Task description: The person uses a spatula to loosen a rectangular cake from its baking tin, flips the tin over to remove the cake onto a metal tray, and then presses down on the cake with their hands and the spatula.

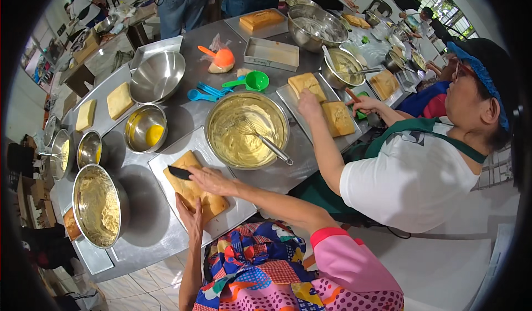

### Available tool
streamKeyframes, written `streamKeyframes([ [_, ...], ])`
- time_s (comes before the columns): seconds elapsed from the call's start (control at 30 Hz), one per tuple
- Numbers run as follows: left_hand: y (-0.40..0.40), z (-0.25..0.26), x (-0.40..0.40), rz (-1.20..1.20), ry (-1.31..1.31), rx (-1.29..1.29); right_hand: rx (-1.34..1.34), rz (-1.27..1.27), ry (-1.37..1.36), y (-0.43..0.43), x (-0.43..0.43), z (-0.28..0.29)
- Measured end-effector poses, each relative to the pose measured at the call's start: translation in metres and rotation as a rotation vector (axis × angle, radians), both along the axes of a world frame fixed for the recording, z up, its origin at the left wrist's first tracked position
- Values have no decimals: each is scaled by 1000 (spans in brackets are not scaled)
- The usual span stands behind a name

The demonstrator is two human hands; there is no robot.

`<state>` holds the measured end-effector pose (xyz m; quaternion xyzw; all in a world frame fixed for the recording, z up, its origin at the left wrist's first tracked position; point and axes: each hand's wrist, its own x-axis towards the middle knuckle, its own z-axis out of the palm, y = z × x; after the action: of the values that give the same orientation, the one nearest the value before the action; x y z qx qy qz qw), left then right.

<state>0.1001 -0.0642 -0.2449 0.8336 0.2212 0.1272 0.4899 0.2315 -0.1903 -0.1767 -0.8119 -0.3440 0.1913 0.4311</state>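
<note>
A rectangular golden-brown sponge cake [183,186] lies on a flat metal tray [243,201] in front of me. My right hand [211,181] grips a black-bladed knife [179,172], its blade over the far part of the cake. With fingers spread, my left hand [192,214] rests on the cake's near left side. Just beyond the tray stands a large steel bowl [212,151] of pale yellow batter or cream [226,138]. A wire whisk [270,145] leans in it, its handle over the rim.
At my left is a batter-coated steel bowl [99,207]. A smaller bowl holds yellow liquid [154,135]. Blue measuring spoons [203,95] and a green measuring cup [257,81] lie beyond. Close on my right, a person [407,178] handles cake pieces [307,86] on another tray.
</note>
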Motion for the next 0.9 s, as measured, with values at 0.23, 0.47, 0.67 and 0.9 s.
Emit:
streamKeyframes([
  [0.23, -5, 7, 12, 35, 29, 49, -14, -379, 386, -28, -7, -19],
  [0.47, -5, -1, 13, 62, 3, -2, -4, -477, 589, -25, -29, -30],
  [0.67, -4, -5, 14, 86, -27, 49, 29, -348, 304, -18, -23, -45],
  [0.9, -3, -15, 14, 112, -137, 76, -189, -154, -60, -4, -11, 10],
])
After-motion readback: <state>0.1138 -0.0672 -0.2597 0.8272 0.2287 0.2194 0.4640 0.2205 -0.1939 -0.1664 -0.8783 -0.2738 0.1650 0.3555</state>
